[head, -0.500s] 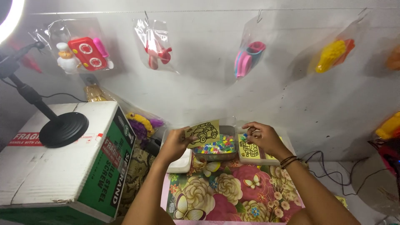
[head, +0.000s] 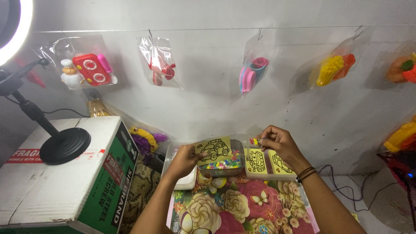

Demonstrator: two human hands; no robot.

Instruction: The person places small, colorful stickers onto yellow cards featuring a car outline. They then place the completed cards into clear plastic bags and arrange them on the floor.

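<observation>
Head view: left hand (head: pixel 184 159) has its grip closed on a yellow card (head: pixel 213 150) printed with a car outline, held tilted above a clear box of coloured beads (head: pixel 223 165). Right hand (head: pixel 277 143) pinches something small, too small to identify, over a clear tray (head: pixel 265 163) of more yellow cards, just right of the bead box. Both containers sit at the far edge of a floral cloth (head: pixel 242 208) on the worktop. A cardboard box (head: pixel 65 182) stands at left, carrying a lamp stand (head: pixel 64 145).

The ring light (head: pixel 13 30) and cardboard box (head: pixel 52 190) run off the left edge — the right hand (head: pixel 277 145) hides its fingertips' catch.
</observation>
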